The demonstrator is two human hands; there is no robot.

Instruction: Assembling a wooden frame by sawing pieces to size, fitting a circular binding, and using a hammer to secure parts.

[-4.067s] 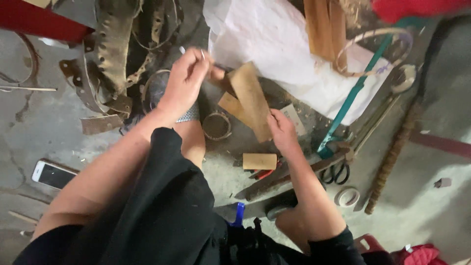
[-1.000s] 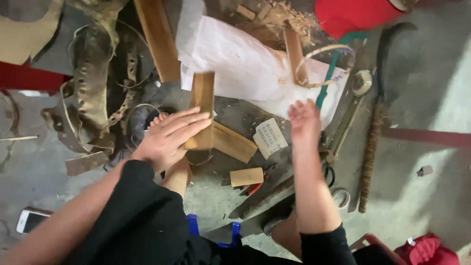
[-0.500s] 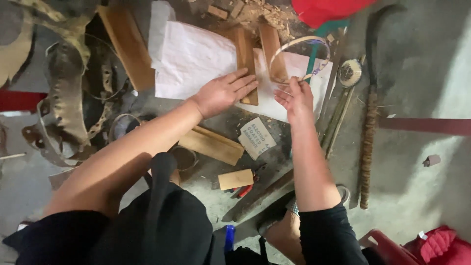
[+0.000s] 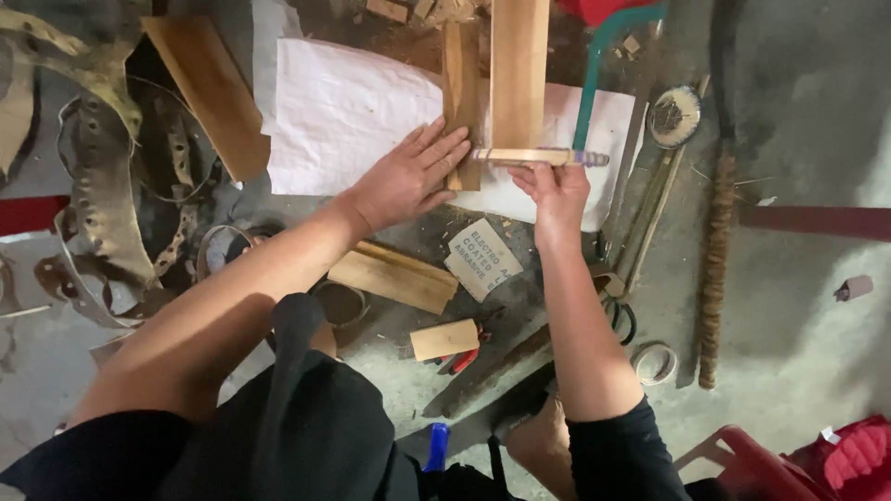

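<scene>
On a littered grey concrete floor (image 4: 798, 278), a white paper sheet (image 4: 353, 121) carries two wooden planks (image 4: 518, 74). The left hand (image 4: 408, 176) lies spread flat on the narrower plank (image 4: 461, 93). The right hand (image 4: 557, 190) pinches a ruler (image 4: 538, 157) across the planks' near ends, at the sheet's near edge.

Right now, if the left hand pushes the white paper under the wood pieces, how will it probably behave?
The white paper looks thin and creased, so it would probably crumple, not slide stiffly. Two wood pieces lie on it and the left hand presses beside them, so it may stay pinned or tear.
</scene>
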